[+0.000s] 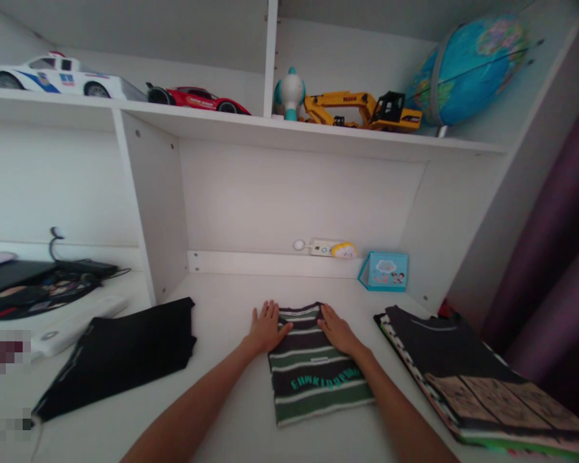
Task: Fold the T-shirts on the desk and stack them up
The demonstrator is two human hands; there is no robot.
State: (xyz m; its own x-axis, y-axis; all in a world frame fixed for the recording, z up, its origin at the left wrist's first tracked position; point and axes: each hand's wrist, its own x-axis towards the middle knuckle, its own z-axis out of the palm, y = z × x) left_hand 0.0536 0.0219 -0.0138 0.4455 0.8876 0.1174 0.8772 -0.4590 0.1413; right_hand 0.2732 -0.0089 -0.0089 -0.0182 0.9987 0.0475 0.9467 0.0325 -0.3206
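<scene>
A striped T-shirt (313,363) in green, dark grey and white lies folded into a rectangle on the white desk (222,399), its collar at the far end and green lettering across the front. My left hand (266,329) rests flat at the shirt's upper left corner, fingers stretched out, thumb on the cloth. At the upper right corner, beside the collar, my right hand (338,331) lies flat with its fingers extended. Neither hand grips the cloth.
Folded shirts (439,347) are stacked at the right. Black folded cloth (135,347) lies left, near a white elongated device (77,325). Behind stand a blue desk calendar (386,271) and a wall socket (322,247). An overhead shelf (222,122) holds toys and a globe (468,71).
</scene>
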